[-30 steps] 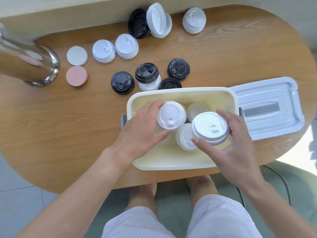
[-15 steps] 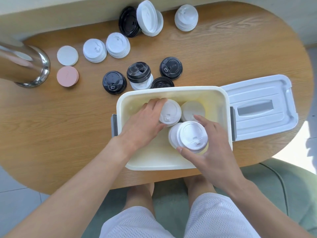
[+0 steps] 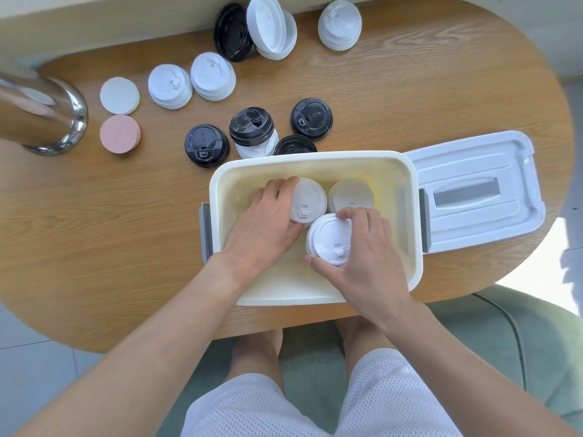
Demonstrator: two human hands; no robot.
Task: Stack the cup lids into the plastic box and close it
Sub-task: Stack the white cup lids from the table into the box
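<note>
wooden oval table, left hand and right hand each gripping white lids inside plastic box

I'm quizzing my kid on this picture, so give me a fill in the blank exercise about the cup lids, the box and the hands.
1. Each hand holds a stack of ____ lids inside the plastic box.
2. The box cover lies on the table to the ____ of the box.
3. The single round disc beside the metal cylinder that is not white is ____.

Missing words: white; right; pink
</note>
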